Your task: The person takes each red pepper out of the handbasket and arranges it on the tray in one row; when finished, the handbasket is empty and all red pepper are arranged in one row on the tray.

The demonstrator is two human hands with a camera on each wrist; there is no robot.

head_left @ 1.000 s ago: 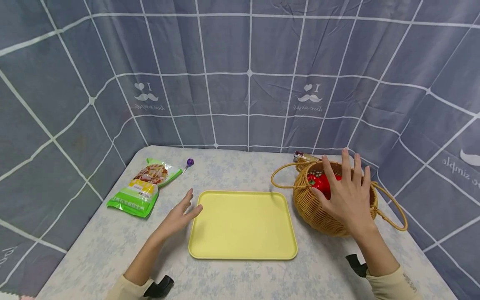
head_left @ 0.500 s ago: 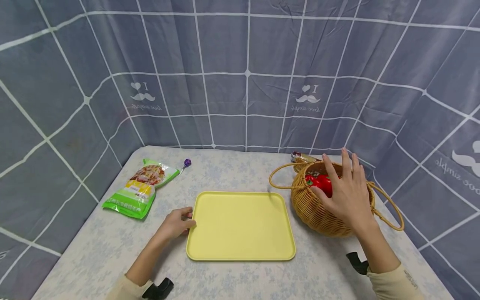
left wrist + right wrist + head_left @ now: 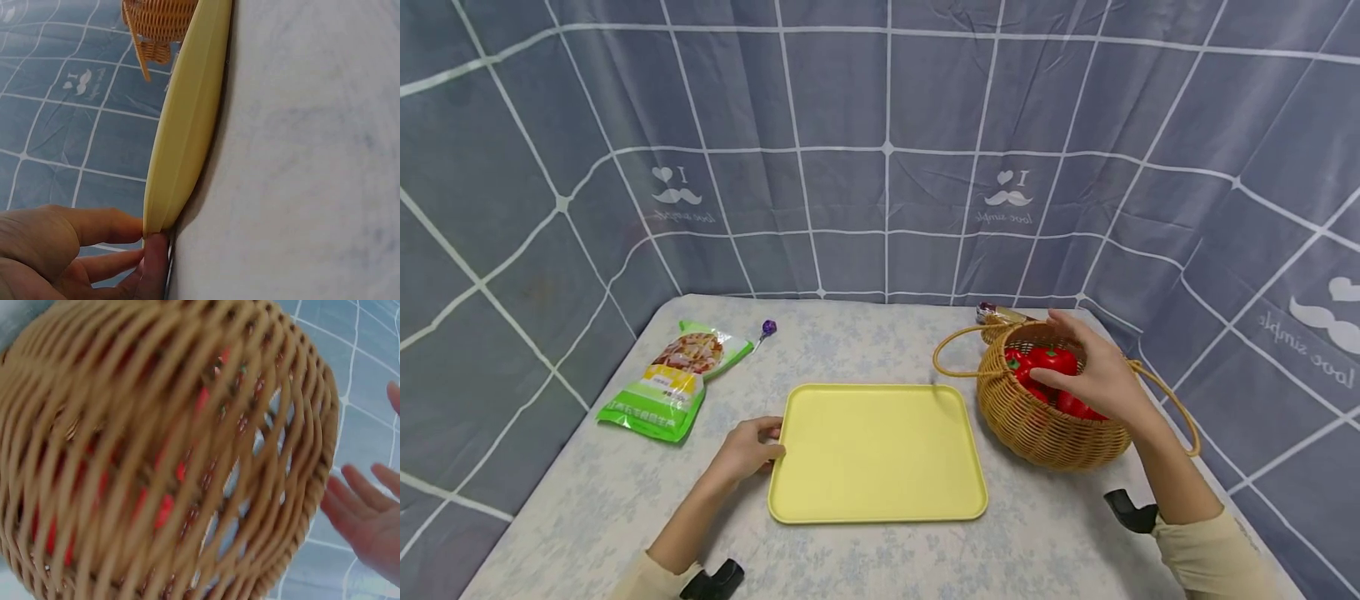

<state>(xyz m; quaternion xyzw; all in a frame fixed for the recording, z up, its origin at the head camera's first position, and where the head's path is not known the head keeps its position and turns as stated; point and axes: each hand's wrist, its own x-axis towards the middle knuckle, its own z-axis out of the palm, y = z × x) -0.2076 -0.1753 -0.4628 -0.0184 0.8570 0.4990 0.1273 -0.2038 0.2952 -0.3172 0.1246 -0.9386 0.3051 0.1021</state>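
Note:
In the head view my left hand pinches the left rim of a pale yellow rectangular tray that lies on the table. The left wrist view shows the tray edge between thumb and fingers. My right hand hovers at the right side of a round wicker basket, fingers spread and bent over its opening, holding nothing. Glossy red vegetables with green stems, like bell peppers, fill the basket; the hand hides some of them. Red shows through the weave of the basket in the right wrist view.
A green-and-white food bag lies at the table's left, a purple lollipop beside its upper end. Behind the basket is a shiny wrapped package. One basket handle sticks out leftward. A blue-grey gridded curtain surrounds the table.
My left hand has come down from above the tray's left side and taken hold of its rim. My right hand has shifted right and turned, uncovering more of the red vegetables.

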